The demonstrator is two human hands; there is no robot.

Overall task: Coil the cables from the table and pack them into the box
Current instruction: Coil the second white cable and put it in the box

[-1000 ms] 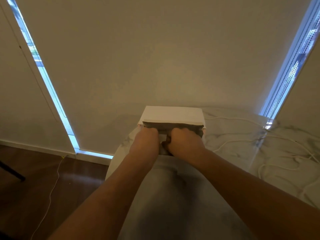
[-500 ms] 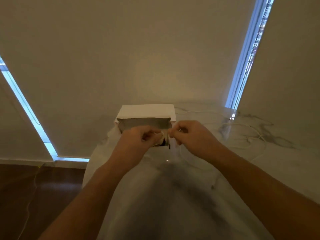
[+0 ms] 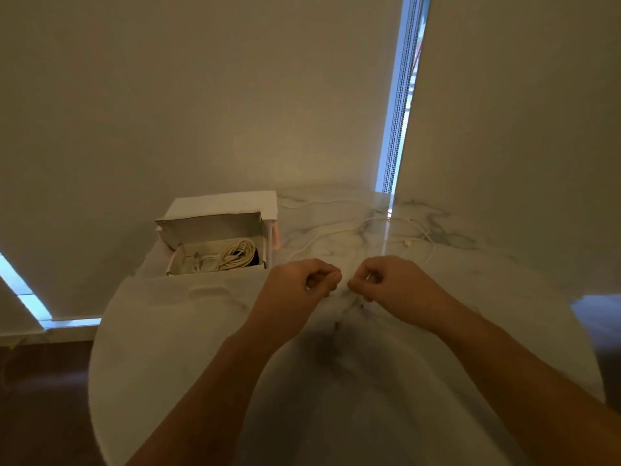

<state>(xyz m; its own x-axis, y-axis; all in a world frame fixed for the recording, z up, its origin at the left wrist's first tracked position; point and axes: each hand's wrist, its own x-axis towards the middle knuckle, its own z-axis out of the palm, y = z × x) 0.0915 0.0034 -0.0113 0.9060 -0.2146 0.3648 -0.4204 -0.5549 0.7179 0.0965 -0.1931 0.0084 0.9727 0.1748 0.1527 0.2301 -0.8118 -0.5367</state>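
Observation:
An open white cardboard box (image 3: 215, 227) stands at the table's far left edge, its lid folded back. Inside it lie coiled white cables (image 3: 235, 255). Loose white cables (image 3: 336, 227) trail over the marble table behind my hands. My left hand (image 3: 302, 284) and my right hand (image 3: 386, 280) hover close together to the right of the box, fingers curled with fingertips pinched. They seem to pinch a thin white cable between them, which barely shows.
The round marble table (image 3: 201, 331) ends at the left and near the wall. Dark wooden floor (image 3: 43, 381) lies below on the left. A bright window strip (image 3: 400, 95) with a bead chain runs down behind the table.
Both hands have left the box and moved right, over the table. The view has swung right, so the box's inside with its coiled cables shows.

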